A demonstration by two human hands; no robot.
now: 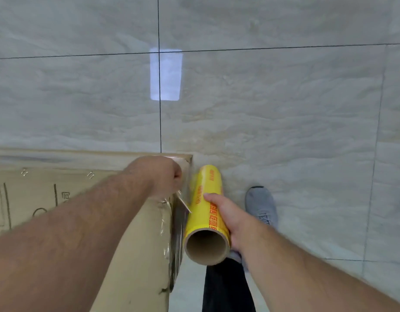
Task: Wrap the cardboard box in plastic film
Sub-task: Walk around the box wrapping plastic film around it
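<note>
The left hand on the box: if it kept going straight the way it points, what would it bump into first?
Probably the yellow roll of film. The left hand points right, over the box edge, and the roll stands right beside it in the right hand. Depth is hard to judge.

My forearms bare, no sleeves, fine hair along both. My left hand (163, 176) and right hand (226, 218) ungloved. Grey laced sneaker (261, 204) on foot; dark trouser leg (226, 287) below.
</note>
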